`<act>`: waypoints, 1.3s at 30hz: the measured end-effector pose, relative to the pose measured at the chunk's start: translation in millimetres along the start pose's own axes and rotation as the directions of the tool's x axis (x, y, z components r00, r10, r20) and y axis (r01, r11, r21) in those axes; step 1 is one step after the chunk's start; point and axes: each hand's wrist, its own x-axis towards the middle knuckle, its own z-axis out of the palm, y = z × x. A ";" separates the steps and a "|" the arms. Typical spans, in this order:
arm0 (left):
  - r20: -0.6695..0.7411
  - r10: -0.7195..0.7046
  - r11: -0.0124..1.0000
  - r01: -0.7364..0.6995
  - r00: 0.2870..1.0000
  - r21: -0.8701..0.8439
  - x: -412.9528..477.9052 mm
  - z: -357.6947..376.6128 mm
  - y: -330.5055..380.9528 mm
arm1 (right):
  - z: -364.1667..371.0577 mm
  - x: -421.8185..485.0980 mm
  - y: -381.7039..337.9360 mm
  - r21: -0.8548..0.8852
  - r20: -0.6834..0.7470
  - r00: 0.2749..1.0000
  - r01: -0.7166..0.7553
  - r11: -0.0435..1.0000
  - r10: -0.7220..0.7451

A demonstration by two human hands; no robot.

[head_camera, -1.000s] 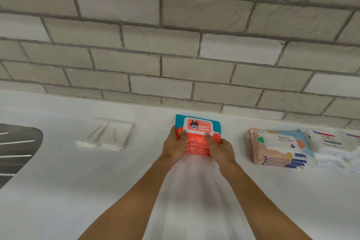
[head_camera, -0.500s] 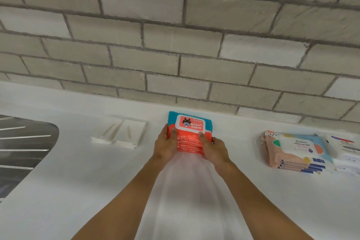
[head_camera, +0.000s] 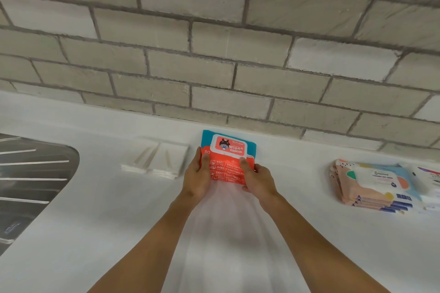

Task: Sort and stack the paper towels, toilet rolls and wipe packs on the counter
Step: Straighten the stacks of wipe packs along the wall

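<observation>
Wipe packs [head_camera: 227, 162] sit stacked on the counter [head_camera: 95, 209], right up against the brick wall [head_camera: 214, 54]; left hand [head_camera: 196, 175] grips the left edge; right hand [head_camera: 258, 179] grips the right, thumb on top.

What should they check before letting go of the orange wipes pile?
1. Left hand and right hand both hold the stack of orange-and-teal plastic wipe packs: ok.
2. Front edges of the packs line up: ok.
3. Stack sits flat on the white counter: cannot tell, the hands hide its bottom.
4. Gap to the clear-wrapped white packs on its left: ok.
5. Gap to the peach-and-blue wipe pack stack on its right: ok.
</observation>
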 end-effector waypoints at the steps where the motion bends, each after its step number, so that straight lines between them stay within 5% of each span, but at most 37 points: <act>1: 0.000 0.001 1.000 -0.001 1.000 -0.004 -0.3 -1.3 0.0 | 0.9 -0.2 -0.3 0.002 -0.001 1.000 -0.001 1.000 0.001; 18: -0.012 -0.032 0.999 0.032 0.999 0.006 -8.8 -12.8 11.2 | 0.4 -8.1 8.1 0.196 -0.072 0.997 -0.010 0.981 0.025; 28: -0.155 0.157 0.987 -0.162 0.975 -0.020 -34.1 -14.0 43.8 | -26.5 -34.6 18.5 0.127 -0.183 0.978 0.126 0.984 -0.102; 39: -0.013 0.360 0.933 -0.359 0.933 0.029 -103.3 67.8 82.8 | -130.4 -96.6 72.0 0.273 -0.253 0.962 0.170 0.947 -0.100</act>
